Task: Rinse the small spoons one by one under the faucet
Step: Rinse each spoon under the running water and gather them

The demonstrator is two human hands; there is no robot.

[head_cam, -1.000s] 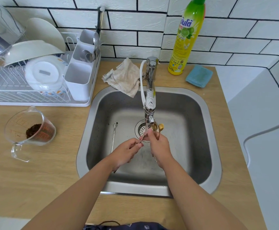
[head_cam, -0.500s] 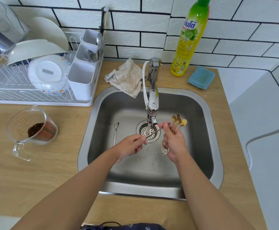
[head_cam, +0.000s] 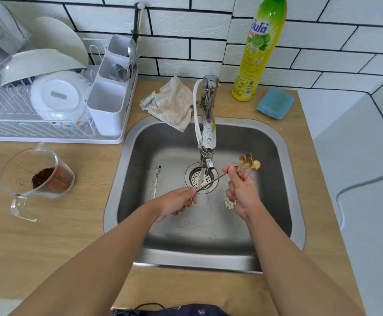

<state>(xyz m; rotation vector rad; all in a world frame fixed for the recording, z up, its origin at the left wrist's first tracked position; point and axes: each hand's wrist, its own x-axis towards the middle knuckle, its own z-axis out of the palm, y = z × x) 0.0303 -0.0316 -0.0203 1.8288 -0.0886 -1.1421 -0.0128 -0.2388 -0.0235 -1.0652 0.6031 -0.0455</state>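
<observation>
Water runs from the chrome faucet (head_cam: 207, 142) into the steel sink (head_cam: 284, 156), down onto the drain strainer (head_cam: 200, 179). My left hand (head_cam: 176, 202) pinches the handle end of a thin silver spoon (head_cam: 211, 182) that slants under the stream. The bowl end of that spoon touches my right thumb. My right hand (head_cam: 240, 193) is closed around a bunch of several small gold spoons (head_cam: 249, 163), bowls up, flower-shaped handle ends hanging below the palm. One more silver spoon (head_cam: 156, 179) lies on the sink floor to the left.
A white dish rack (head_cam: 49, 103) with plates and a cutlery holder stands at the back left. A glass measuring cup (head_cam: 37, 176) with brown grounds sits left of the sink. Behind the sink lie a beige cloth (head_cam: 172, 103), a dish-soap bottle (head_cam: 259, 49) and a blue sponge (head_cam: 274, 103).
My right hand, with the gold spoons, has drawn away to the right of the faucet. The silver spoon now stretches between both hands under the stream.
</observation>
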